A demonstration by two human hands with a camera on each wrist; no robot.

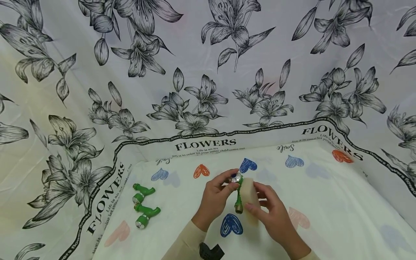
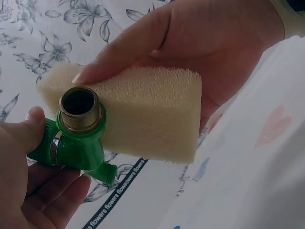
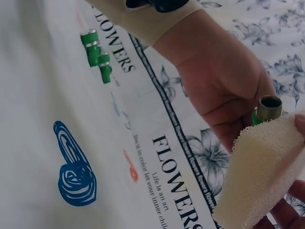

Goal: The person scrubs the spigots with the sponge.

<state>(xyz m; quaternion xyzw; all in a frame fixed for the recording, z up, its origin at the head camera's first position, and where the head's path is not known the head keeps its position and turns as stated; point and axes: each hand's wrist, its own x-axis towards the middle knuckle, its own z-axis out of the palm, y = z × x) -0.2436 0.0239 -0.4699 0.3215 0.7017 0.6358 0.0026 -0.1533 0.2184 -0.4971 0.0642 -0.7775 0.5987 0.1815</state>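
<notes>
My left hand point(image 1: 224, 187) grips a green plastic tap fitting point(image 1: 238, 196) with a silver cap on top and a brass threaded end point(image 2: 78, 107) below. Thumb and fingers point(image 2: 28, 138) curl round its green body point(image 2: 78, 152). Pressed against the side of the fitting is a cream sponge block point(image 1: 251, 196), which my right hand point(image 1: 261, 204) holds, thumb on the near face and fingers behind. The sponge point(image 2: 143, 114) fills the middle of the left wrist view. In the right wrist view the sponge point(image 3: 259, 176) sits beside the brass end point(image 3: 268, 109). Both are held above the table.
Two more green fittings point(image 1: 143, 193) point(image 1: 146, 216) lie side by side at the table's left. The tablecloth point(image 1: 325, 202) is white with coloured hearts. Flower-print sheets point(image 1: 208, 72) rise behind and at both sides. A black wrist device point(image 1: 211, 251) shows at the bottom edge.
</notes>
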